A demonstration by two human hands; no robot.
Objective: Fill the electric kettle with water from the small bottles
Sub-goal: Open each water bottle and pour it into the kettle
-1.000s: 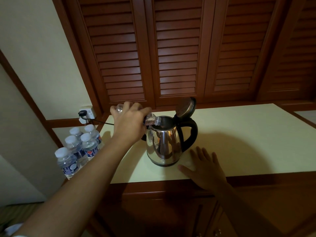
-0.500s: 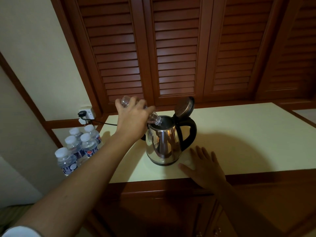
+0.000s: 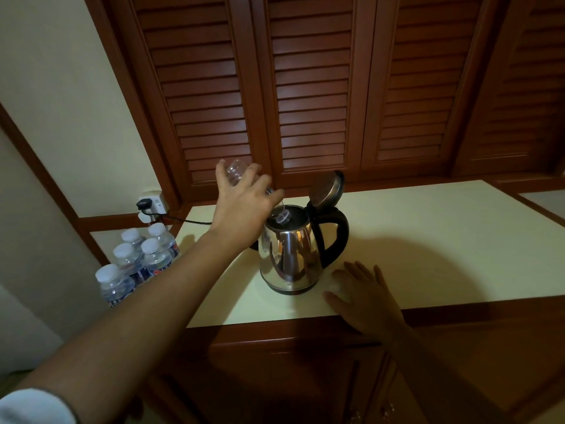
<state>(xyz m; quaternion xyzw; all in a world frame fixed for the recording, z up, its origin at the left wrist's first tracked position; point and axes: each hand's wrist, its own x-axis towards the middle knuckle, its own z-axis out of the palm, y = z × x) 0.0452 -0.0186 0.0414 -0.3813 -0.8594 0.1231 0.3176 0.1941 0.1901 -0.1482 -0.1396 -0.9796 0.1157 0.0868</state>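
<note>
Fingers (image 3: 265,182) of the left hand (image 3: 244,206) are curling round a clear small bottle (image 3: 234,172), tipping it neck-down into the open mouth of the electric kettle (image 3: 289,258) at centre frame. The kettle lid (image 3: 325,188) is standing raised. Just right of the kettle base, the right hand (image 3: 365,296) is lying flat on the counter (image 3: 443,240), straight-fingered, gripping nothing. Five capped bottles (image 3: 134,261) are standing clustered at lower left, below a wall socket (image 3: 151,205).
</note>
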